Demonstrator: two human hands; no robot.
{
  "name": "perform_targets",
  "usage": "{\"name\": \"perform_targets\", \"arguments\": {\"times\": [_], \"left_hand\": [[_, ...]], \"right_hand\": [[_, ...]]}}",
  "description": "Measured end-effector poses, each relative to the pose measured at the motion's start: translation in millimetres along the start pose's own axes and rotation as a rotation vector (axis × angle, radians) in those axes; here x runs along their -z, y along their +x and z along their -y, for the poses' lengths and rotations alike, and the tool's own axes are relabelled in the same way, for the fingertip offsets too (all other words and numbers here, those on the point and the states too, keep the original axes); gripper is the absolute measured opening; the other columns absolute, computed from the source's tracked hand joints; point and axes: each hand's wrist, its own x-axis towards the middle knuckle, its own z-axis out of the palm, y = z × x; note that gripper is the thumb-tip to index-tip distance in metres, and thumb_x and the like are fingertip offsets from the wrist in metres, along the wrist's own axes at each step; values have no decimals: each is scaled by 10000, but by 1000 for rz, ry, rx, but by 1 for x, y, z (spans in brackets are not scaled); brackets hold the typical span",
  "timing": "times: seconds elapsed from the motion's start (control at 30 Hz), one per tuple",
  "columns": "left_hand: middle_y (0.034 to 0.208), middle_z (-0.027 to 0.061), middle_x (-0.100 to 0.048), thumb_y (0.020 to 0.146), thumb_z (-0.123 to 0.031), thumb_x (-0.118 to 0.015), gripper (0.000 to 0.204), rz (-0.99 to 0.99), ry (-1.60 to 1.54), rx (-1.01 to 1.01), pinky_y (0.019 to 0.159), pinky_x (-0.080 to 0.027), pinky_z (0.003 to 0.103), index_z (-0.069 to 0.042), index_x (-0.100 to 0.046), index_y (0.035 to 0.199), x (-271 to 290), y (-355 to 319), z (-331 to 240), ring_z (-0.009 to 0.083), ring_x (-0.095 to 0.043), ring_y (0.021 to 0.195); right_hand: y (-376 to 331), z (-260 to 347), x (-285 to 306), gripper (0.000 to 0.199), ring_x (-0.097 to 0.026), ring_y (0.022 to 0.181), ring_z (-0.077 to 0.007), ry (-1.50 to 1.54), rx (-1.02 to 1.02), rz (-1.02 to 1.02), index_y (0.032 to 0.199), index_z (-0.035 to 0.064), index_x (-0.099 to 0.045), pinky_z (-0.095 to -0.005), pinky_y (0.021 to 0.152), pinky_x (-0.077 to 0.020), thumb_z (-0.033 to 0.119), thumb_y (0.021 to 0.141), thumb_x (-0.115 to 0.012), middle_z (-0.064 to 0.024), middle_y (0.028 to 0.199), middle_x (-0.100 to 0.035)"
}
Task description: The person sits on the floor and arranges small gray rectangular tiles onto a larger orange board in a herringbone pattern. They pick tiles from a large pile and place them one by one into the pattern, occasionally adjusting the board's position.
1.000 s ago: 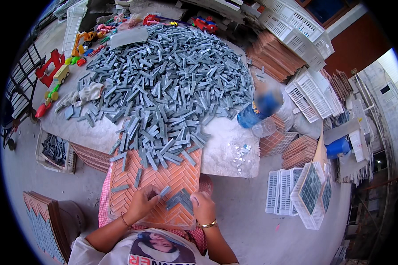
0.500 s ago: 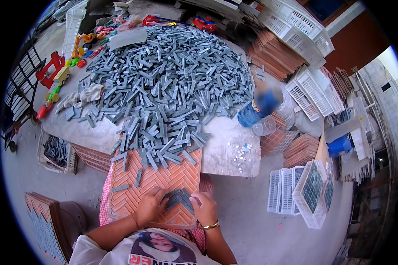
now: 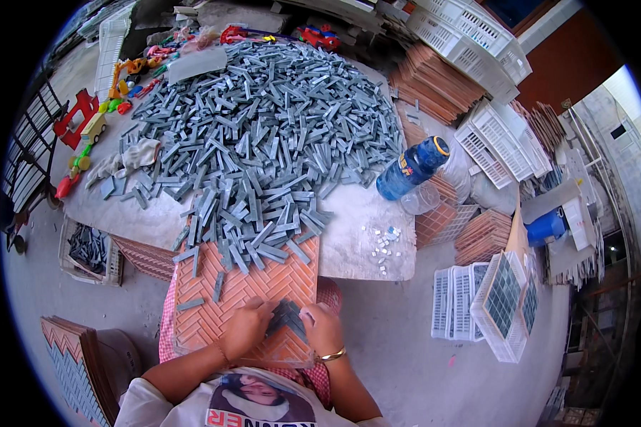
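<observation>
An orange tray (image 3: 228, 288) with a herringbone pattern of slots rests across my lap, against the table. Several dark grey tile strips (image 3: 286, 319) sit in its slots near the right side, forming a chevron. My left hand (image 3: 251, 324) is closed at the left end of these strips, fingers curled down. On their other side, my right hand (image 3: 322, 327) is closed too, thumb and fingertips at the strips' right ends. Whatever either hand pinches is hidden. Two loose strips (image 3: 190, 304) lie on the tray's left half, and more spill over its far end.
A big heap of grey strips (image 3: 263, 121) covers the table (image 3: 349, 249). On its right stand a blue bottle (image 3: 409, 171) and a clear cup (image 3: 421, 199), near small white pieces (image 3: 384, 245). White gloves (image 3: 128, 162) and toys lie left. Crates (image 3: 502, 306) and stacked trays (image 3: 484, 238) stand right.
My left hand has curled its fingers in more tightly. My right hand has shifted slightly, and the strip that stuck up by its fingers now lies level with the others. The view has moved a little.
</observation>
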Motion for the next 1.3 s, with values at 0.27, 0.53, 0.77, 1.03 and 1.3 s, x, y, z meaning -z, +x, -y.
{"name": "perform_targets", "arguments": {"times": [0.27, 0.53, 0.77, 1.03, 1.3], "left_hand": [[804, 143, -574, 782, -145, -619, 305, 31, 138, -138, 633, -499, 404, -3, -591, 1050, -6, 10, 15, 326, -604, 735], [803, 141, -561, 758, -56, -568, 178, -242, 109, -148, 672, -479, 415, -25, -575, 933, 27, 44, 27, 338, -577, 749], [1034, 88, -534, 762, -68, -525, 303, -177, 426, -281, 809, -474, 350, -31, -584, 1057, 24, 88, 44, 250, -525, 940], [882, 54, -497, 749, -121, -539, 213, -146, 593, -384, 726, -476, 313, -48, -586, 944, 26, 100, 44, 207, -526, 856], [898, 85, -553, 761, -156, -607, 202, -226, 342, -338, 687, -484, 346, -43, -577, 926, 29, 65, 15, 245, -568, 833]], "right_hand": [[61, 7, -2, 135, -616, 787, -340, -1, 116, -47, 929, 75, -626, -417, 668, -503, 140, 812, -634, -139, 875, -630], [107, -1, -42, 218, -626, 778, -314, -141, 369, -82, 957, 53, -622, -374, 663, -497, 110, 758, -688, -118, 885, -643], [50, 1, 23, 130, -644, 746, -312, 189, -122, 115, 887, 19, -651, -355, 669, -507, 94, 781, -643, -127, 813, -667], [16, -8, 13, 135, -618, 768, -304, -2, 72, -56, 862, 39, -648, -374, 684, -494, 105, 753, -692, -117, 840, -631], [9, 2, 11, 200, -604, 727, -297, -71, 54, -58, 883, 48, -641, -364, 653, -491, 128, 723, -731, -112, 840, -610]]}}
